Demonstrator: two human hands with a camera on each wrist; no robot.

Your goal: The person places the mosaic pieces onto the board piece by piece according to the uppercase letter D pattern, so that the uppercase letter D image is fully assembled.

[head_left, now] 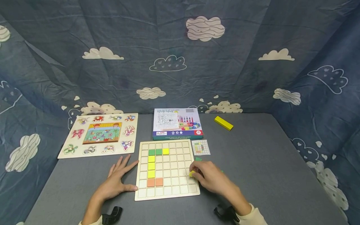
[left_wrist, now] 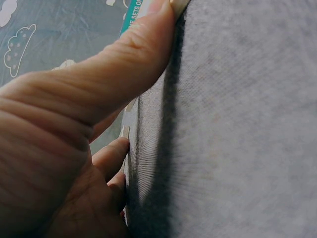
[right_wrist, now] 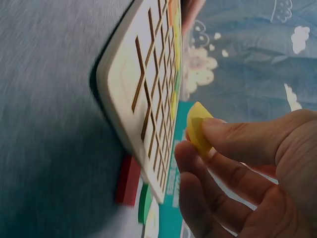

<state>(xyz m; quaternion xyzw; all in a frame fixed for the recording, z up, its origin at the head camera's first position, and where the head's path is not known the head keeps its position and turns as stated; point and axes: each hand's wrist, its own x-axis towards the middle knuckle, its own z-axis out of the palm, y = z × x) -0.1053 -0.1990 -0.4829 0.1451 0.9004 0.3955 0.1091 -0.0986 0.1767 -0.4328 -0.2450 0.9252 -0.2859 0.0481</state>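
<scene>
Near the grid board (head_left: pixel 175 172), yellow tile (head_left: pixel 192 173), fingertip-pinched in right grip (head_left: pixel 210 177)

Soft, even light covers the counter (head_left: pixel 267 156) to its far edge in the head view. Dark shadow lies beside the left hand (left_wrist: pixel 64 124) in its wrist view; in the right wrist view, the counter blurs and shadow hugs a corner of the board (right_wrist: pixel 121 74).

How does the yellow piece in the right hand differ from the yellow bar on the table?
The yellow piece is short, while the yellow bar is long. The yellow piece is pinched by the right hand; the yellow bar lies untouched on the table. Both are yellow.
</scene>
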